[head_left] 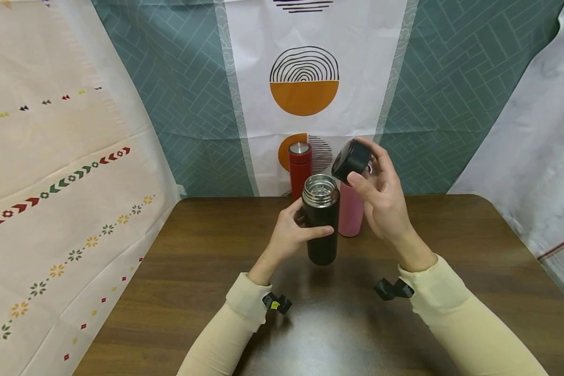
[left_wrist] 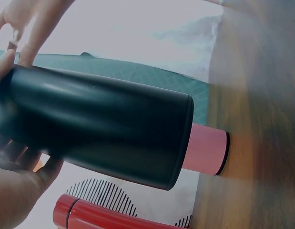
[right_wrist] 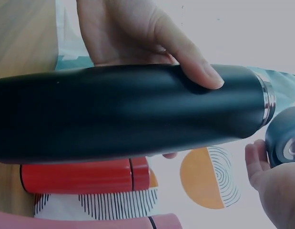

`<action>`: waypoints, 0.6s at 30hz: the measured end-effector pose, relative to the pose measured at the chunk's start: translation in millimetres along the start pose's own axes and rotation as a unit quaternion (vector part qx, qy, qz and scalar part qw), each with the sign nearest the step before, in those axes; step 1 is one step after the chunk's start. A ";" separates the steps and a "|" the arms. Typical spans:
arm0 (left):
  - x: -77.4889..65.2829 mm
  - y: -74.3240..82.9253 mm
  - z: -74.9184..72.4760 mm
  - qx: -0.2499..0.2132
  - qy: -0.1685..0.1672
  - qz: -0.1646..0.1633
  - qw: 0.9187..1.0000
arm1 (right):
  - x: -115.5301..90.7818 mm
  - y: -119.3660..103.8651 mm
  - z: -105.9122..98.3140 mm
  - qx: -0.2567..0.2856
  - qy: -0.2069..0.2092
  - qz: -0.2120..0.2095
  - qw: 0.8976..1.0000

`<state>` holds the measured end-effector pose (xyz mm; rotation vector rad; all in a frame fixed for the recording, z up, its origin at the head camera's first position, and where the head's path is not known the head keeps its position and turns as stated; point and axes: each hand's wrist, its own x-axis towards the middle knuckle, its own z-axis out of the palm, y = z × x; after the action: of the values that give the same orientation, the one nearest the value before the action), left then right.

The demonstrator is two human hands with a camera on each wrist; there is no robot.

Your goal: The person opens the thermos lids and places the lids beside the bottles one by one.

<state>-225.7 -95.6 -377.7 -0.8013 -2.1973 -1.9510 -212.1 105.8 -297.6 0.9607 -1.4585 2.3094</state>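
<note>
My left hand point(head_left: 293, 230) grips a black vacuum flask point(head_left: 322, 237) round its body, thumb across the front. The flask is nearly upright and its steel mouth is uncovered. In the left wrist view the flask point(left_wrist: 99, 124) fills the middle, its base toward the wooden table. Just above and right of the mouth, my right hand point(head_left: 380, 201) holds the black lid point(head_left: 352, 161) between thumb and fingers, tilted and apart from the flask. The right wrist view shows the lid point(right_wrist: 285, 136) beside the flask's steel rim point(right_wrist: 269, 100).
Behind the flask stand a red flask point(head_left: 301, 169) with a steel-topped cap and a pink flask point(head_left: 350, 211), partly hidden. The brown wooden table point(head_left: 207, 250) ends at a patterned cloth point(head_left: 197, 104) at the back. Another printed cloth point(head_left: 75, 209) hangs at the left.
</note>
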 end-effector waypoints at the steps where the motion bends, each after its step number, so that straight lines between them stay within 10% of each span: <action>1: 0.0 0.2 -0.1 -0.001 0.001 0.000 1.000 | 0.0 -0.6 -0.2 -0.007 0.004 -0.001 1.000; 18: 0.7 2.4 -8.7 -0.003 0.022 0.005 1.000 | -4.8 3.2 -10.7 -0.142 0.032 0.002 0.989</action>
<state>-227.6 -103.5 -373.7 -0.7612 -2.1589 -1.9535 -214.3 114.2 -306.0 0.7953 -1.7038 2.0393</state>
